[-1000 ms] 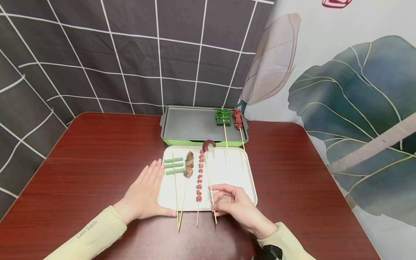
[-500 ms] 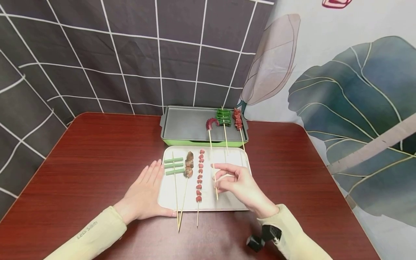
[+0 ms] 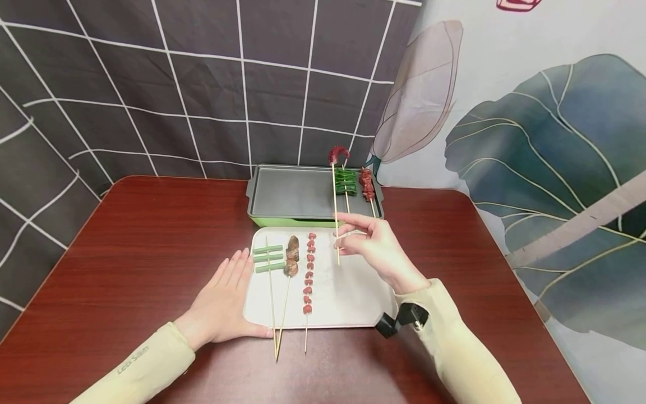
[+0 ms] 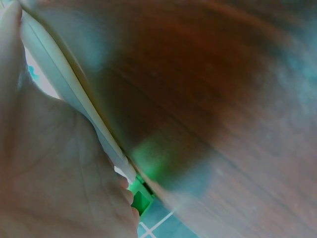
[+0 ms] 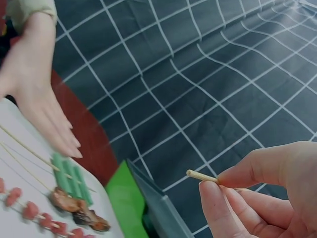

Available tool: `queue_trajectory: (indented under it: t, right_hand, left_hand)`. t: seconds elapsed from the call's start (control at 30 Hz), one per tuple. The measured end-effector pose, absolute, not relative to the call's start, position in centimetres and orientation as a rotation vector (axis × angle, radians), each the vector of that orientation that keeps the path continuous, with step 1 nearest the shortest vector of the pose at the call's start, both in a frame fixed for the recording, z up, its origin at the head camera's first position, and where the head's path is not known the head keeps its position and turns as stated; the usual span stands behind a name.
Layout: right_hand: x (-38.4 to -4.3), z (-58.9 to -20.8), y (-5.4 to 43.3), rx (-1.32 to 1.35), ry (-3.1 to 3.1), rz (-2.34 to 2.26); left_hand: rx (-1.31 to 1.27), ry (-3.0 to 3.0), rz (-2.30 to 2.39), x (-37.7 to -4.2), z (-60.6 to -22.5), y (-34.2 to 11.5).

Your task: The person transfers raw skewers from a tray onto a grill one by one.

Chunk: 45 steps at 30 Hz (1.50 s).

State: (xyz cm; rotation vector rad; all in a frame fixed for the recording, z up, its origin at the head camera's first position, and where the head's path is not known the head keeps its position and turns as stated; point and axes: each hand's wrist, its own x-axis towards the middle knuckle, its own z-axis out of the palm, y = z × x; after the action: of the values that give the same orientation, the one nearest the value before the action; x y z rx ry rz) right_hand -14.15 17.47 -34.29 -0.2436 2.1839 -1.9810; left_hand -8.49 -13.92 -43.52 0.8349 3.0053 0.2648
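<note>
My right hand [image 3: 370, 247] pinches a thin wooden skewer [image 3: 335, 196] by its lower part, above the far side of the white tray [image 3: 353, 303]. A dark red curled piece, like a tentacle [image 3: 338, 154], tops that skewer and overlaps the wall behind the grill in the head view. In the right wrist view the skewer's blunt end [image 5: 198, 174] pokes out between thumb and forefinger. My left hand [image 3: 224, 303] lies with straight fingers along the tray's left edge, thumb at the near rim. Beside it on the tray lie a green-stick skewer [image 3: 269, 258], a brown meat skewer [image 3: 292, 257] and a red-chunk skewer [image 3: 309, 275].
A grey grill plate [image 3: 290, 191] on a green base stands behind the tray. At its right end lie a green vegetable skewer [image 3: 345, 182] and a red meat skewer [image 3: 367, 185], handles toward me. A dark gridded cloth [image 3: 202, 84] hangs behind the red-brown table [image 3: 151, 235].
My right hand has carried the tentacle skewer up and away from me, from over the tray to the grill's front edge. My left hand has stayed at the tray's edge.
</note>
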Motion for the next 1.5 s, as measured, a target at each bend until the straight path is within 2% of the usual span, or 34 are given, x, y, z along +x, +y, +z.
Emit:
queue_trajectory:
  t: [0.47,0.8,1.5]
  right_hand:
    - [-17.9,-34.2,16.7,-0.180,2.207,-1.959]
    - [-19.9,-35.5,16.3,-0.066,2.178,-1.889]
    - [-20.1,-36.3,14.8,0.089,2.178,-1.794]
  left_hand:
    - [0.840,3.012,0.255,-8.3,-43.3,-13.7]
    - [0.836,3.014,0.265,-8.3,-43.5,-13.7]
    - [0.848,3.025,0.263,-8.3,-43.4,-13.8]
